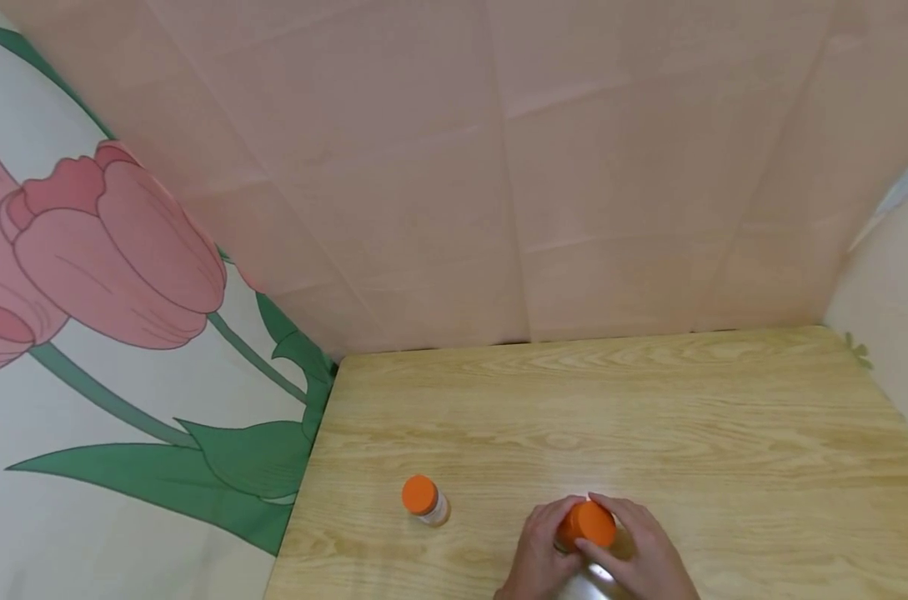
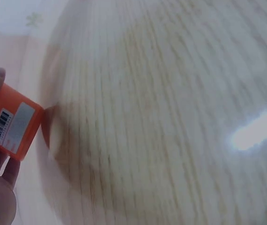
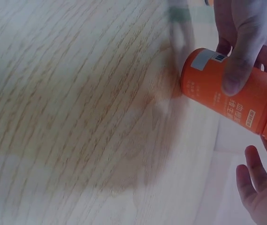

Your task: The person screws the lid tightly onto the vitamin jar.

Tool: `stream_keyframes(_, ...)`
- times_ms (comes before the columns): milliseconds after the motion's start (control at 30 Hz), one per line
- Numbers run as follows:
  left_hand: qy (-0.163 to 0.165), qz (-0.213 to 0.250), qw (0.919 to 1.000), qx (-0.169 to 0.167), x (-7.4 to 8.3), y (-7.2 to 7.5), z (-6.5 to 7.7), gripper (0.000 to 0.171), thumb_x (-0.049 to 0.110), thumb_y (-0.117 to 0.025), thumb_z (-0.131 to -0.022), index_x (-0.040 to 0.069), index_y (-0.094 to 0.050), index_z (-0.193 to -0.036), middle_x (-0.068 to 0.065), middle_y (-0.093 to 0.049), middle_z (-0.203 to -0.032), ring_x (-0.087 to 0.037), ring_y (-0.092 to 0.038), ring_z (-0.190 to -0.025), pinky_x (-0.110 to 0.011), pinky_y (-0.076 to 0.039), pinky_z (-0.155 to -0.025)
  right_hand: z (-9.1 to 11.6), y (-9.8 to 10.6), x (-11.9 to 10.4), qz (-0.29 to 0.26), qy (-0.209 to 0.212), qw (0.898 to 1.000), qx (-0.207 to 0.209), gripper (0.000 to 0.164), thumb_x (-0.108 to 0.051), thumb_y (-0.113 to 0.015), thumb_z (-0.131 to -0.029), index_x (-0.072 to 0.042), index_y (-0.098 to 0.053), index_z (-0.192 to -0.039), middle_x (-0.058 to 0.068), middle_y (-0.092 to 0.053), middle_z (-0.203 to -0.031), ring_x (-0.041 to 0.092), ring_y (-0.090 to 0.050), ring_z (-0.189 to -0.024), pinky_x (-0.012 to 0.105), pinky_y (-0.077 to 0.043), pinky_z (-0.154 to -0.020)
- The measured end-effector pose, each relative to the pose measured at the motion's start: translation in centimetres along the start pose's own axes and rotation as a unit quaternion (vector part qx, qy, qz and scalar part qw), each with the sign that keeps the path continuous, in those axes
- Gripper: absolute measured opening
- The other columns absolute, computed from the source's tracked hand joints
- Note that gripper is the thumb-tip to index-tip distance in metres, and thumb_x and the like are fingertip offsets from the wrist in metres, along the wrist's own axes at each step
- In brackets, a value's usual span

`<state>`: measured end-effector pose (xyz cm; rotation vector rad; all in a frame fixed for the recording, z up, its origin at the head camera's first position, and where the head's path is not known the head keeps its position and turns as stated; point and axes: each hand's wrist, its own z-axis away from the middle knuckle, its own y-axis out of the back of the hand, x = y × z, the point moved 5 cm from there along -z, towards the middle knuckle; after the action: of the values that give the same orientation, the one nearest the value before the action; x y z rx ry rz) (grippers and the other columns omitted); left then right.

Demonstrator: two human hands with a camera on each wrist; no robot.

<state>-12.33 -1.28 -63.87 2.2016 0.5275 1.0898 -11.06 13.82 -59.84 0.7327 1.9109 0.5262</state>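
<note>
An orange bottle (image 3: 218, 89) with an orange cap (image 1: 596, 523) is held between both hands near the table's front edge. My left hand (image 1: 545, 550) grips the bottle's body, its thumb laid along the printed side in the right wrist view. Around the cap, my right hand (image 1: 646, 550) has its thumb and forefinger on opposite sides. Its other fingers (image 3: 255, 168) stand off from the bottle. A barcode label shows on the body in the left wrist view. The bottle's base touches or nearly touches the tabletop; I cannot tell which.
On the wood-grain table (image 1: 499, 417), a smaller bottle with an orange cap (image 1: 419, 494) and pale label stands left of the hands. A pinkish cloth (image 1: 423, 167) hangs behind the table. A tulip-printed cloth (image 1: 123, 383) covers the left side, and a pale wall (image 1: 889, 317) borders the right.
</note>
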Motion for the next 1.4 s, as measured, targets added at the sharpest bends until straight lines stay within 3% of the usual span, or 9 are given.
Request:
stream_keyframes(267, 0.131, 0.066, 0.9872, -0.063, -0.6, 0.7, -0.5, 0.068, 0.041, -0.076, -0.082, 0.026, -0.047, -0.141, 0.006, -0.065, -0.125, -0.007, -0.061, -0.108, -0.028, -0.052, -0.090, 0.1, 0.5, 0.1, -0.022, 0.005, 1.000, -0.017, 0.076, -0.026, -0.092, -0.064, -0.010, -0.062, -0.131, 0.008, -0.068, -0.123, -0.008, -0.044, -0.118, -0.004, -0.015, -0.100)
stream_keyframes(533, 0.159, 0.093, 0.9814, -0.052, -2.4, -0.2, -1.7, 0.066, 0.022, -0.082, -0.080, 0.023, -0.047, -0.136, 0.004, -0.065, -0.126, -0.009, -0.063, -0.116, -0.031, -0.052, -0.098, -0.5, 2.0, 0.8, -0.002, -0.042, 0.999, -0.033, 0.070, -0.028, -0.087, -0.073, -0.020, -0.058, -0.137, 0.008, -0.065, -0.129, 0.021, -0.051, -0.115, 0.008, -0.026, -0.096)
stream_keyframes(667, 0.188, 0.125, 0.9725, -0.056, -3.3, -0.8, -2.5, 0.067, 0.022, -0.083, -0.079, 0.025, -0.048, -0.136, 0.004, -0.065, -0.128, -0.009, -0.062, -0.118, -0.030, -0.051, -0.100, -0.6, 2.4, 1.4, 0.001, -0.049, 0.998, -0.034, 0.068, -0.027, -0.085, -0.075, -0.016, -0.058, -0.137, 0.012, -0.064, -0.130, 0.029, -0.052, -0.116, 0.030, -0.038, -0.104)
stream_keyframes(767, 0.197, 0.135, 0.9693, -0.058, -3.6, -1.0, -3.1, 0.067, 0.021, -0.083, -0.079, 0.025, -0.048, -0.136, 0.004, -0.065, -0.129, -0.010, -0.062, -0.119, -0.031, -0.051, -0.101, -0.7, 2.5, 1.7, -0.001, -0.060, 0.997, -0.043, 0.066, -0.029, -0.084, -0.078, -0.014, -0.057, -0.137, 0.014, -0.062, -0.132, 0.034, -0.053, -0.117, 0.054, -0.043, -0.091)
stream_keyframes(833, 0.204, 0.139, 0.9672, -0.061, -3.7, -1.1, -3.4, 0.067, 0.020, -0.083, -0.079, 0.025, -0.049, -0.136, 0.004, -0.065, -0.129, -0.010, -0.061, -0.119, -0.031, -0.050, -0.101, -0.7, 2.5, 1.7, -0.006, -0.060, 0.997, -0.042, 0.066, -0.028, -0.083, -0.078, -0.013, -0.057, -0.137, 0.016, -0.062, -0.132, 0.036, -0.053, -0.116, 0.059, -0.043, -0.090)
stream_keyframes(967, 0.225, 0.145, 0.9613, -0.067, -4.0, -1.4, -4.0, 0.067, 0.020, -0.083, -0.079, 0.026, -0.048, -0.137, 0.005, -0.064, -0.131, -0.009, -0.060, -0.121, -0.031, -0.049, -0.103, -0.7, 2.6, 1.7, -0.005, -0.049, 0.998, -0.025, 0.067, -0.026, -0.085, -0.076, -0.015, -0.057, -0.137, 0.015, -0.063, -0.131, 0.031, -0.052, -0.115, 0.029, -0.035, -0.108)
stream_keyframes(1067, 0.237, 0.145, 0.9582, -0.068, -4.2, -1.4, -4.4, 0.068, 0.020, -0.083, -0.079, 0.027, -0.048, -0.137, 0.006, -0.063, -0.132, -0.009, -0.060, -0.122, -0.032, -0.048, -0.104, -0.6, 2.6, 1.6, -0.004, -0.046, 0.999, -0.019, 0.067, -0.026, -0.085, -0.076, -0.016, -0.058, -0.137, 0.014, -0.064, -0.131, 0.027, -0.051, -0.115, 0.004, -0.019, -0.099)
stream_keyframes(1267, 0.245, 0.133, 0.9576, -0.072, -4.6, -1.4, -5.2, 0.069, 0.020, -0.082, -0.079, 0.029, -0.047, -0.137, 0.008, -0.062, -0.132, -0.008, -0.059, -0.122, -0.033, -0.048, -0.105, -0.6, 2.6, 1.5, -0.004, -0.061, 0.998, -0.033, 0.064, -0.028, -0.083, -0.078, -0.015, -0.058, -0.136, 0.013, -0.063, -0.131, 0.028, -0.051, -0.115, 0.023, -0.031, -0.094)
stream_keyframes(1400, 0.256, 0.128, 0.9550, -0.079, -4.7, -1.5, -5.3, 0.071, 0.022, -0.083, -0.078, 0.030, -0.046, -0.138, 0.009, -0.062, -0.132, -0.008, -0.059, -0.122, -0.033, -0.047, -0.105, -0.7, 2.5, 1.4, -0.006, -0.060, 0.998, -0.036, 0.064, -0.027, -0.083, -0.079, -0.013, -0.058, -0.136, 0.013, -0.063, -0.132, 0.029, -0.051, -0.115, 0.023, -0.031, -0.096)
